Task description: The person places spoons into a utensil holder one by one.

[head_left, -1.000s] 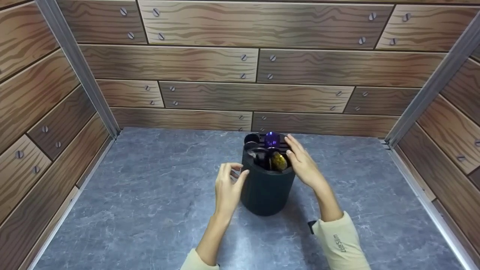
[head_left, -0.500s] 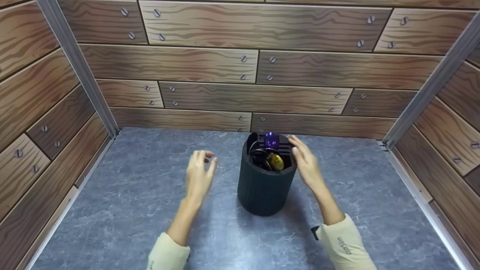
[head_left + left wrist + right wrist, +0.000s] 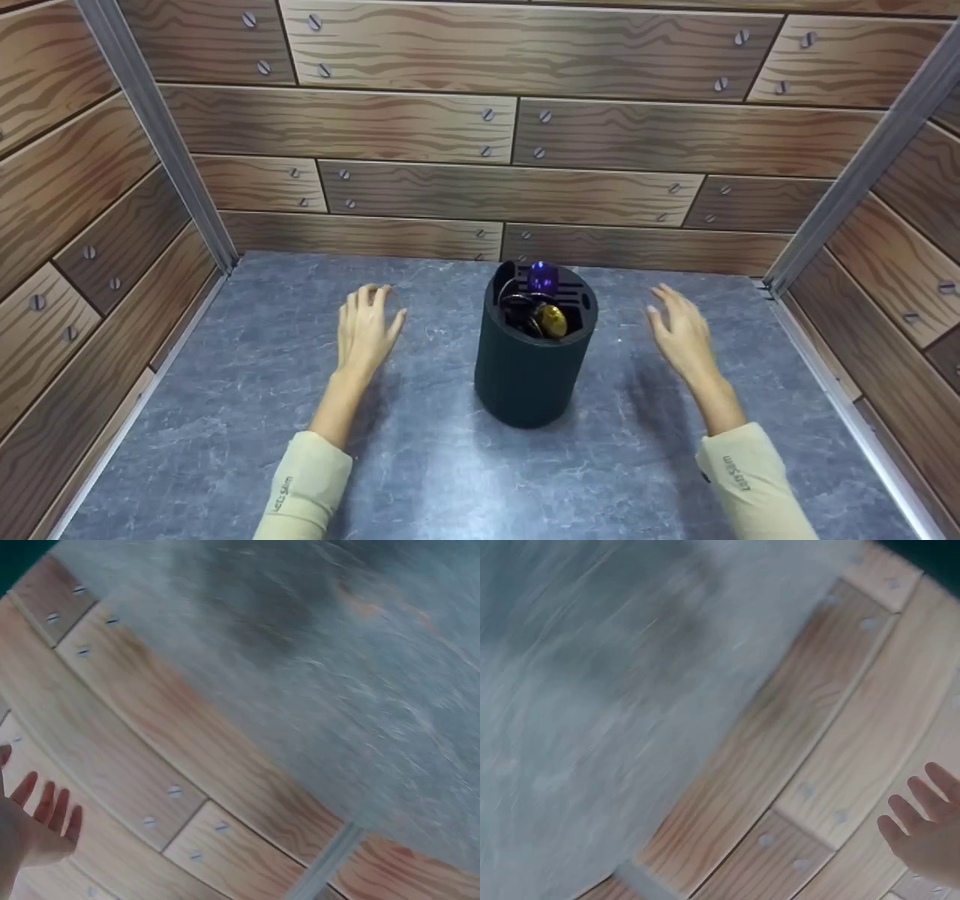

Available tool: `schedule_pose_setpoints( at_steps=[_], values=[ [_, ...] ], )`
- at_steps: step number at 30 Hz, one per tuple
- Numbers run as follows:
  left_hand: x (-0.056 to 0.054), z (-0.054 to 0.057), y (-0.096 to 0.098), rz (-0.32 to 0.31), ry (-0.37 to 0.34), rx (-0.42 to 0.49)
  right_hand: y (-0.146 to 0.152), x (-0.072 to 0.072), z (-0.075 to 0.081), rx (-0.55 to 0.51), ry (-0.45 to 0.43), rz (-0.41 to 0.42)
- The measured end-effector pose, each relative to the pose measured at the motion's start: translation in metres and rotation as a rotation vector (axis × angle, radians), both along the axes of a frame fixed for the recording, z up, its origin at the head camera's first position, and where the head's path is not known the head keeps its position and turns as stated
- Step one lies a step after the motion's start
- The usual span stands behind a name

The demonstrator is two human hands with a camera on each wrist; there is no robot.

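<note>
A dark green cylindrical holder (image 3: 529, 382) stands upright on the grey surface in the head view, its black top partly slotted. Out of it show a shiny purple rounded end (image 3: 542, 278), a shiny gold one (image 3: 553, 321) and dark rounded pieces (image 3: 516, 304); their lower parts are hidden inside. To the left of the holder hovers my left hand (image 3: 364, 330), fingers loosely bent and holding nothing. My right hand (image 3: 684, 334) is off to the right, also holding nothing. Spread fingers of the left hand (image 3: 41, 832) and right hand (image 3: 930, 829) appear in the wrist views.
The grey marbled tabletop (image 3: 247, 420) is bounded by wood-patterned walls at the back (image 3: 420, 191), left (image 3: 82, 225) and right (image 3: 900, 255). Grey metal posts (image 3: 157, 135) rise at the back corners.
My left hand has withdrawn leftward from the holder's rim. My right hand has let go of the holder's right side and moved right. The holder now stands untouched.
</note>
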State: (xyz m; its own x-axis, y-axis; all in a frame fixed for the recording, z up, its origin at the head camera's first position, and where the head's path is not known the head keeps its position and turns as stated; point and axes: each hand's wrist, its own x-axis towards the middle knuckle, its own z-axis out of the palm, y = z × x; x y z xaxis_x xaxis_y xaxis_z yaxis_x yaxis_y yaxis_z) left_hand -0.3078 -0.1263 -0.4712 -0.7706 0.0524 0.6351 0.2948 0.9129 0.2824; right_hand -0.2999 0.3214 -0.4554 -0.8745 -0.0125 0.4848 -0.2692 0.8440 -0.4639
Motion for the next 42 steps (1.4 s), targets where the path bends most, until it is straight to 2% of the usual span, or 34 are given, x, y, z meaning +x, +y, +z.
schedule_pose_setpoints(
  at_steps=[5, 7, 10, 15, 21, 26, 30, 37, 42],
  values=[
    [-0.003, -0.014, -0.011, 0.071, -0.202, -0.132, 0.018, 0.002, -0.015, 0.164, -0.117, -0.045],
    [-0.004, -0.018, -0.013, 0.093, -0.262, -0.167, 0.023, 0.003, -0.022, 0.203, -0.146, -0.052],
    [-0.003, -0.023, -0.015, 0.106, -0.318, -0.194, 0.028, 0.006, -0.032, 0.23, -0.175, -0.061],
    [-0.001, -0.028, -0.015, 0.11, -0.335, -0.211, 0.032, 0.012, -0.042, 0.259, -0.208, -0.066],
    [0.002, -0.034, -0.013, 0.126, -0.355, -0.251, 0.033, 0.016, -0.045, 0.275, -0.224, -0.06],
    [0.003, -0.037, -0.013, 0.136, -0.436, -0.263, 0.032, 0.018, -0.044, 0.292, -0.253, -0.055],
    [0.003, -0.035, -0.015, 0.144, -0.471, -0.248, 0.03, 0.017, -0.039, 0.289, -0.265, -0.048],
    [0.001, -0.027, -0.013, 0.143, -0.447, -0.228, 0.03, 0.014, -0.029, 0.281, -0.279, -0.045],
    [0.001, -0.027, -0.012, 0.13, -0.445, -0.207, 0.032, 0.015, -0.028, 0.277, -0.283, -0.052]
  ],
)
